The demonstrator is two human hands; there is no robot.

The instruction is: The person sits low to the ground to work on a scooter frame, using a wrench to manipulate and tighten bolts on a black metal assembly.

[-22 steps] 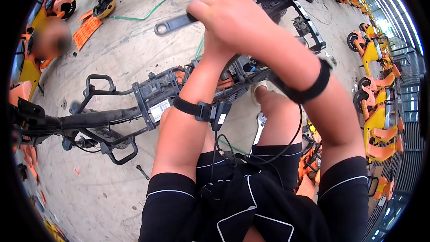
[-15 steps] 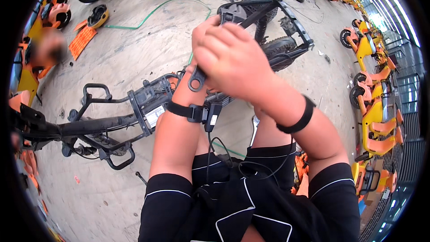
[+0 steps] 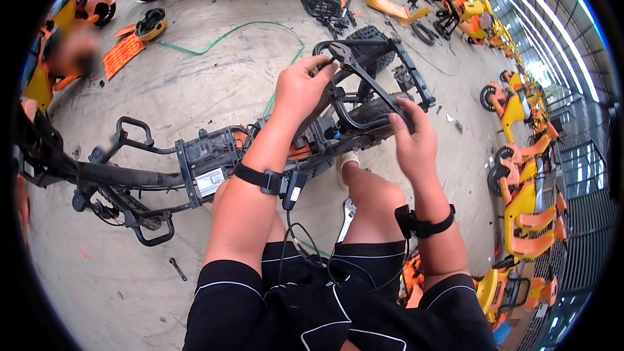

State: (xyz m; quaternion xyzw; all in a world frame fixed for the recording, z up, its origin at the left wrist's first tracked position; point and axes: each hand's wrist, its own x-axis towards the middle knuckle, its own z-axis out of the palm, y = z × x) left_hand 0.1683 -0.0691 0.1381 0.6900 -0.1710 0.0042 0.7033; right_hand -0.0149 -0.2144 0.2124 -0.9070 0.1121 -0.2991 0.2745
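A dark adjustable wrench (image 3: 370,83) slants over the rear of a stripped black scooter frame (image 3: 338,105), its jaw end up and to the left. My right hand (image 3: 416,135) is closed on the lower end of its handle, thumb and fingers on either side. At the jaw end, my left hand (image 3: 304,88) pinches with thumb and forefinger against the wrench head; what exactly lies between the fingertips is partly hidden. Beneath both hands run the frame's rear tubes, with the rear wheel behind them. Whether the jaw sits on a bolt cannot be made out.
The frame's front (image 3: 123,175) reaches left, with a looped side bar. A silver wrench (image 3: 348,218) lies by my leg and a small dark tool (image 3: 177,269) on the floor. A green strap (image 3: 260,24), a helmet (image 3: 151,24) and orange panels lie beyond; yellow scooters (image 3: 530,221) line the right.
My hands were together over the wrench, its ringed handle end toward me. Now they are apart: the handle end points right in my right hand, and the left stays by the jaw.
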